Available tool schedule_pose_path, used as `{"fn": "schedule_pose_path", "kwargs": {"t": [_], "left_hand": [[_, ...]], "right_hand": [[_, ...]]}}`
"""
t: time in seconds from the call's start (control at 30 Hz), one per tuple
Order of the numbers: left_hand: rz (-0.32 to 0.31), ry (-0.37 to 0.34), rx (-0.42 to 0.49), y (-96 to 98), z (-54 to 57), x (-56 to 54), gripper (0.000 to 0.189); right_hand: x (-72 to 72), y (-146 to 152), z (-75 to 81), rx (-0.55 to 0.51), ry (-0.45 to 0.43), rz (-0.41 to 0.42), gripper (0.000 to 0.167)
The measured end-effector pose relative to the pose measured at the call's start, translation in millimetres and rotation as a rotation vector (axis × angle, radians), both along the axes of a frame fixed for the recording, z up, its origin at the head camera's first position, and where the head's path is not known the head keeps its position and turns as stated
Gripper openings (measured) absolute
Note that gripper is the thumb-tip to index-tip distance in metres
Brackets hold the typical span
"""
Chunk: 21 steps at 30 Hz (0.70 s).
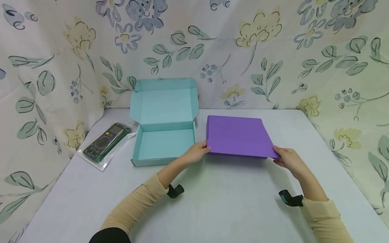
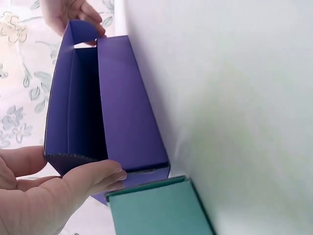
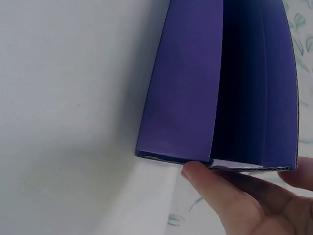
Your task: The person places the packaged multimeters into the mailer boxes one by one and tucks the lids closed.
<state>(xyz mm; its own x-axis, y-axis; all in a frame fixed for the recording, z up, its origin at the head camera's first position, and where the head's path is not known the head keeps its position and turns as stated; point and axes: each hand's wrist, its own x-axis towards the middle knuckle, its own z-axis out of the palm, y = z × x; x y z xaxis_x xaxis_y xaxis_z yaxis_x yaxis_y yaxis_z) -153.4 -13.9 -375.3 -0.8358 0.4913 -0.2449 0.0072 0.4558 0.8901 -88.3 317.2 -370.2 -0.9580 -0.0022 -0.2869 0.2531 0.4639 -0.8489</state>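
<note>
A purple cardboard box (image 1: 238, 135) rests on the table, its lid tilted slightly up along the near side. My left hand (image 1: 194, 153) grips the near left corner of the box, and my right hand (image 1: 288, 160) grips the near right corner. Seen from the left wrist, a dark gap shows between the lid (image 2: 61, 103) and the front wall (image 2: 129, 103). In that view the left thumb lies along the front wall's end while the fingers touch the lid's edge. From the right wrist, the right fingertips (image 3: 195, 171) sit at the box's lower corner.
An opened teal cardboard box (image 1: 165, 143) stands just left of the purple one, its lid upright at the back. Farther left lies a multimeter (image 1: 106, 141) in a clear plastic bag. A floral curtain (image 1: 218, 54) hangs behind the white table (image 1: 231, 209).
</note>
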Motion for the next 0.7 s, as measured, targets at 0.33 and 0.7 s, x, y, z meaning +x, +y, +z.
{"fn": "schedule_pose_path", "kwargs": {"t": [0.33, 0.7], "left_hand": [[0.113, 0.019, 0.013, 6.1, -8.1, 12.8, 0.047], [0.155, 0.020, 0.039, 12.2, -16.5, 19.6, 0.046]], "right_hand": [[4.2, -3.8, -1.7, -0.055, 0.014, -0.003, 0.054], [6.2, -3.7, -7.7, -0.104, 0.044, -0.027, 0.055]]}}
